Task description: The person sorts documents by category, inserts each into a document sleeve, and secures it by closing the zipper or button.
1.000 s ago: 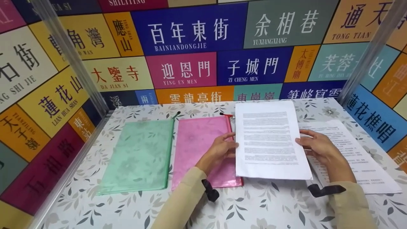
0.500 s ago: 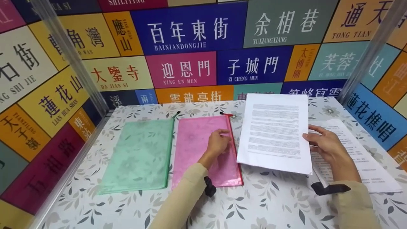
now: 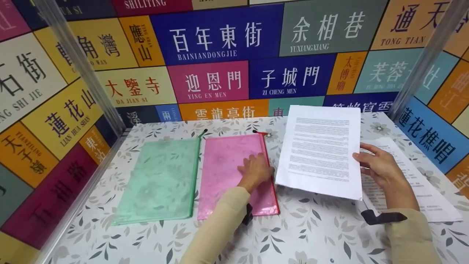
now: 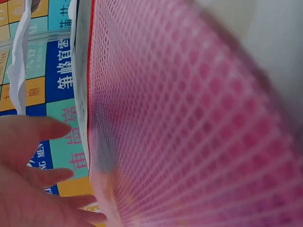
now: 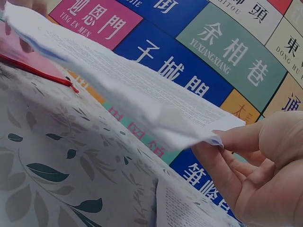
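Observation:
My right hand [image 3: 379,165] pinches the right edge of a printed paper stack [image 3: 320,150], held tilted above the table; in the right wrist view the thumb lies on top and the fingers beneath the stack [image 5: 142,90]. My left hand [image 3: 256,168] is over the right side of a pink mesh zipper pouch [image 3: 223,176], its fingers spread. In the left wrist view the left hand [image 4: 38,175] has its fingers extended near the pouch's mesh [image 4: 180,113]; whether they touch it I cannot tell. The pouch's red zipper edge runs along its right side.
A green zipper pouch [image 3: 157,179] lies left of the pink one. More printed sheets [image 3: 421,190] lie on the table at the right, partly behind the right hand. A flower-patterned cloth [image 3: 304,234] covers the table, and a colourful sign wall [image 3: 216,40] stands behind.
My left hand has let go of the papers and moved left over the pink pouch, its fingers spreading. The right hand has carried the paper stack slightly right and up.

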A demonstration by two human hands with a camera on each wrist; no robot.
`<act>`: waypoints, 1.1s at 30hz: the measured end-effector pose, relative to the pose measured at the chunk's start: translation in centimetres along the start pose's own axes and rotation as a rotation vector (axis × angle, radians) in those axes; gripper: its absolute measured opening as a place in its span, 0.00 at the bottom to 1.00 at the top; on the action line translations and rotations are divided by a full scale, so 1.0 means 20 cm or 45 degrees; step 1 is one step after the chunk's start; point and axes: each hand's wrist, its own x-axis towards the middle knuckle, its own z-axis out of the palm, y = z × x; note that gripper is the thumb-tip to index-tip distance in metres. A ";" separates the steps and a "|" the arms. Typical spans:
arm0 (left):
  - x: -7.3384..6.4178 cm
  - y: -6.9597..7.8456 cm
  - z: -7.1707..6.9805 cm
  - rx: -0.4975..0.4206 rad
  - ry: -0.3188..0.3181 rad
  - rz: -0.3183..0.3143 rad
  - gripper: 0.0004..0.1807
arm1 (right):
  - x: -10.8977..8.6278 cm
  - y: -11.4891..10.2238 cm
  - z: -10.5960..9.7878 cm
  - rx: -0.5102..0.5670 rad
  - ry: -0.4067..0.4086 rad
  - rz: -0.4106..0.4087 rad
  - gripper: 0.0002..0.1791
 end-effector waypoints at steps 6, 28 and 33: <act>-0.02 0.02 0.01 0.081 -0.177 -0.056 0.45 | 0.00 0.00 0.00 -0.006 0.003 0.005 0.47; 0.01 -0.04 -0.05 -0.173 -0.232 -0.052 0.26 | 0.00 0.01 0.00 -0.001 -0.034 -0.015 0.47; 0.02 -0.03 -0.06 -0.221 -0.103 -0.043 0.11 | 0.01 0.00 0.01 -0.046 -0.031 -0.030 0.47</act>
